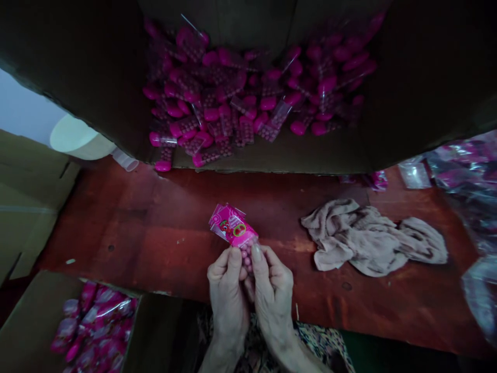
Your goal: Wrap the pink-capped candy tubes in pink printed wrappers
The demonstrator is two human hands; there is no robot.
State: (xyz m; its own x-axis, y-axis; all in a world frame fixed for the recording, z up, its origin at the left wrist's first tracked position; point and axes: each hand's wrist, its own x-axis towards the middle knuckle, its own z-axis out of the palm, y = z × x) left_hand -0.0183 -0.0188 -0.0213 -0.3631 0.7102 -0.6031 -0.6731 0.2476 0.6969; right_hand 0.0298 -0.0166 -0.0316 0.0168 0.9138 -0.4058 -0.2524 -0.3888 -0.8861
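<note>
Both hands meet over the near middle of the table. Between them is a small clear pack of pink candy balls [247,256], its upper part under a bright pink printed label [240,228] with a red cartoon figure. My left hand [229,287] pinches the pack's left side, thumb on top. My right hand [272,285] grips the right side, its thumb pressed near the label's lower edge. Flat pink printed pieces [217,220] show behind the label; I cannot tell whether they are held or lie on the table. The pack's lower end is hidden by my fingers.
A large cardboard box [272,160] on its side holds many clear, pink-capped candy tubes [233,93]. A crumpled cloth [373,238] lies right on the red wooden table [155,233]. Shiny pink packs [104,321] fill a box lower left. Plastic-wrapped packs [469,171] lie far right.
</note>
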